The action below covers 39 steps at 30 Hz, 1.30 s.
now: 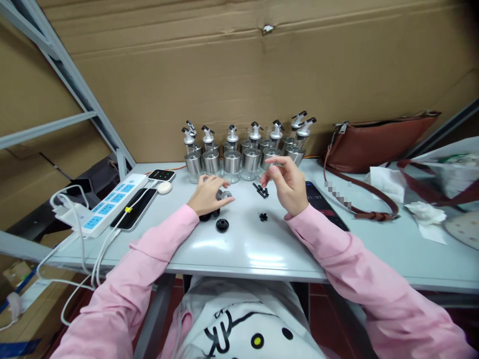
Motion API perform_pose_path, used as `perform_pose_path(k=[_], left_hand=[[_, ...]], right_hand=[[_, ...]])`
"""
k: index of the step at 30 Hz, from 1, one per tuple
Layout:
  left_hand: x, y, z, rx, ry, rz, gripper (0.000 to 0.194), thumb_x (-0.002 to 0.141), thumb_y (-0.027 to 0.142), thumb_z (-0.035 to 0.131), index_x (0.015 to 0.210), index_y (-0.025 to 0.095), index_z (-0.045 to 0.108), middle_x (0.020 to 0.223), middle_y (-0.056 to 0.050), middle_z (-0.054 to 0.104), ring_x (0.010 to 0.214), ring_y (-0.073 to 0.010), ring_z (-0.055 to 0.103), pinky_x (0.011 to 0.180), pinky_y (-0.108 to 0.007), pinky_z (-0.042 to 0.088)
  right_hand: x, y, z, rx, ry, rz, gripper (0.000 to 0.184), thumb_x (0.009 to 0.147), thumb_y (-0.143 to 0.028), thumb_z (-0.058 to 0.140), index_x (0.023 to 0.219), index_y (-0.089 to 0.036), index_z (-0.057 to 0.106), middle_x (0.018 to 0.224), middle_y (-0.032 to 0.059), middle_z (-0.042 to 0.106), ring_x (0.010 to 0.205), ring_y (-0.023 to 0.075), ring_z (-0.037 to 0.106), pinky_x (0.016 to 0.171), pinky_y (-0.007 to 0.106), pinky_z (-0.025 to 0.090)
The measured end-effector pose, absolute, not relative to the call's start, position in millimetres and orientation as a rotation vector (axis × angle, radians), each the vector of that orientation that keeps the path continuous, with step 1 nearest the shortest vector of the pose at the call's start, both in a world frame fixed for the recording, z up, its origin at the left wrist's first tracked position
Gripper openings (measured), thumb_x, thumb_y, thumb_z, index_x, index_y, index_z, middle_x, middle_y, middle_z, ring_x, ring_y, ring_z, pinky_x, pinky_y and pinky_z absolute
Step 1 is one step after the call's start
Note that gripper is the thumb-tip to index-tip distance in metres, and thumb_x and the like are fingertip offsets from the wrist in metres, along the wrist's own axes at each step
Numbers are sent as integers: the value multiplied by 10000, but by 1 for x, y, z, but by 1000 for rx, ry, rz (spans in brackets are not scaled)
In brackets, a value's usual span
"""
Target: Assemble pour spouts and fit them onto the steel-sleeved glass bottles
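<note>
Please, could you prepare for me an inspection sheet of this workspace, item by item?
Surface: grey table, glossy, with bright reflections.
Work items: bottles grouped at the back; black round part, thin black parts and small black pieces in front.
Clutter: left phone by a power strip; right phone, brown bag, crumpled tissue.
Left hand: at the grey rings; grip unclear.
Right hand: near the thin black parts; grip unclear.
Cables: white cables at left, some dipping below the tabletop.
Surroundings: cardboard behind, metal frame left.
</note>
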State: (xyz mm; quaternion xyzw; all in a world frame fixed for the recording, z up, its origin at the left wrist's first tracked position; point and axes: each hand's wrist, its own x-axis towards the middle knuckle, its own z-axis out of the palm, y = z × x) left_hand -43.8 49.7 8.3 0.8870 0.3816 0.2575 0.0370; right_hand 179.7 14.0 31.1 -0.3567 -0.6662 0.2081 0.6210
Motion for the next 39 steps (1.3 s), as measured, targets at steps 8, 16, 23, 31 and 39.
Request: perform_pose_path(k=[8,16,23,31,39], left_hand=[[-46,54,7,2694,1157,584,267,779,331,638,1008,223,554,1033,-28,643,1003,-222,546,902,-380,318],[-39,34,12,2929,695,1267,310,866,306,553,1156,213,497,1070,-76,595,986,-188,583,843,-328,481],[-30,16,13,3005,436,1588,389,875,239,543,1246,254,425,983,-39,508,899,-128,600,793,-262,559],[-25,8,13,2942,351,1582,321,896,316,495,1188,186,464,952,-61,525,886,-145,585,744,-261,554],[-25,11,11,2785,272,1594,369,868,349,539,1169,173,419,971,-84,582,862,-152,611,721,-284,534]], right_hand=[[180,14,32,-822,-1542,456,192,884,-411,471,982,-257,529,622,-20,608,518,156,579,562,326,466],[182,14,34,-865,-1587,469,205,879,-394,482,957,-216,547,633,-27,607,538,127,584,588,292,478],[180,15,36,-865,-1781,671,193,817,-331,577,934,-191,642,843,39,681,775,163,648,736,321,516],[173,7,38,-777,-1899,806,225,823,-348,573,949,-196,683,932,63,682,852,170,636,738,304,514],[172,5,40,-787,-1816,1012,265,773,-412,619,869,-167,647,831,50,679,759,152,626,718,295,501]])
